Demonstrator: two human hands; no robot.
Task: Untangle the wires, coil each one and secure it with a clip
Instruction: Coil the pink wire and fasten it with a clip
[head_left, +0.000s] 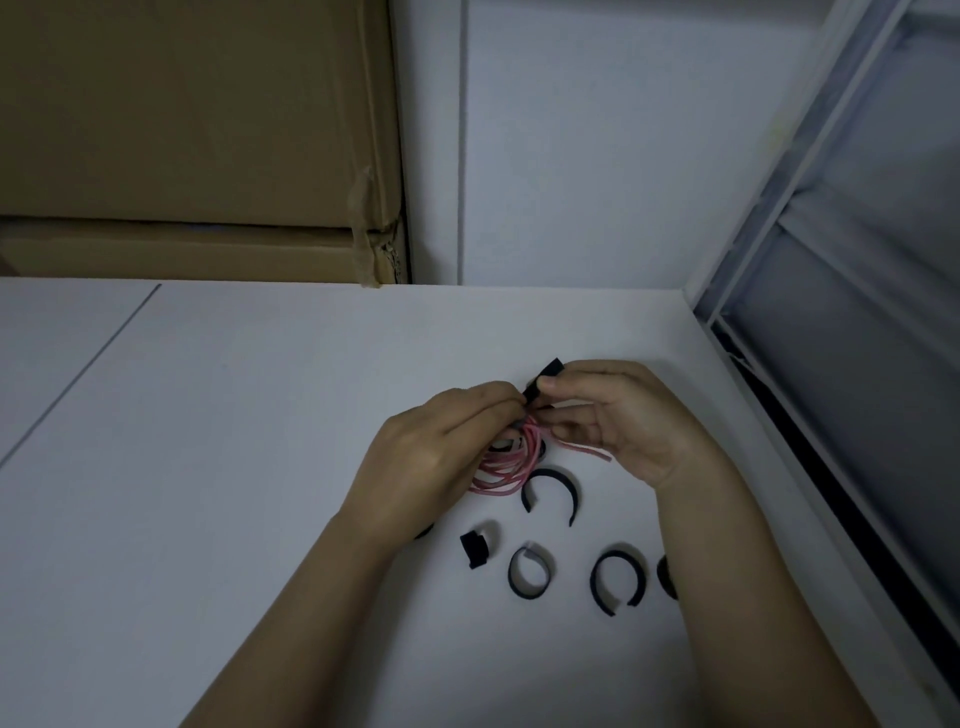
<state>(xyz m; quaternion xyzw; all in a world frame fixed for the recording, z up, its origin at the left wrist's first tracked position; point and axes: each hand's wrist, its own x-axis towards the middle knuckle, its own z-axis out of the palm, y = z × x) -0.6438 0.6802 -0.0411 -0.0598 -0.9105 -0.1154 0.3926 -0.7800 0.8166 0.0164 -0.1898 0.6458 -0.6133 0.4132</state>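
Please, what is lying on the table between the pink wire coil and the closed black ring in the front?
In the head view, an open black C-shaped strap lies between the pink wire coil and the closed black ring.

Likely storeroom: cardboard boxes (197, 140), white worktable (260, 415).

hands: 2, left (441, 447) and right (618, 421) | pink wire coil (501, 467): 1 | black strap in hands (543, 382): 1 | loose black straps on tabletop (260, 415): 4 whole, first (550, 491), plus 2 half hidden | boxes (197, 140): 2
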